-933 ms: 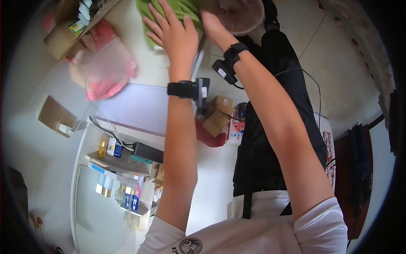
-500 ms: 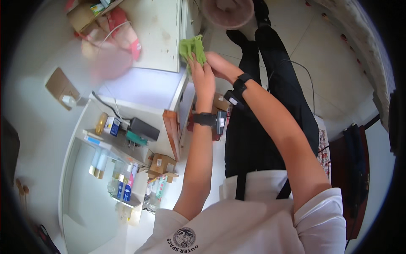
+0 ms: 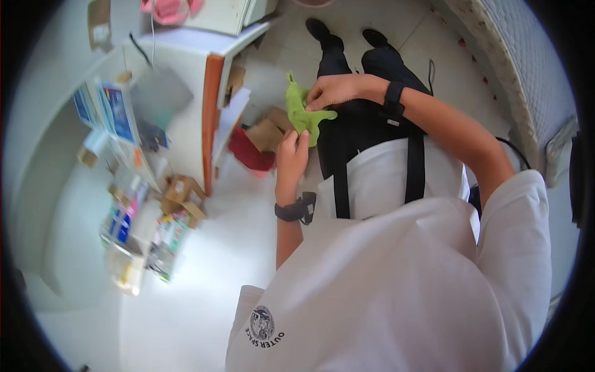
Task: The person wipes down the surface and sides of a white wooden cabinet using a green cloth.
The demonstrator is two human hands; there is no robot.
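Observation:
A small green cloth point(image 3: 302, 113) hangs in front of my body, bunched and folded. My left hand point(image 3: 291, 159) pinches its lower edge from below. My right hand point(image 3: 331, 91) grips its upper part from the right. Both wrists carry black bands, the left one point(image 3: 295, 209) and the right one point(image 3: 393, 98). Below the cloth I see my black trousers and black shoes point(image 3: 322, 29) on the pale floor.
A white desk point(image 3: 186, 74) with an orange-edged side panel stands to my left, with boxes, bottles and packets on its shelves. Cardboard boxes point(image 3: 265, 133) and a red item point(image 3: 249, 153) lie on the floor beside it. A mattress edge point(image 3: 527, 80) runs along the right.
Both hands have come down from the desk top toward my body, bringing the green cloth with them. The view has tilted down, so the desk now lies to the left.

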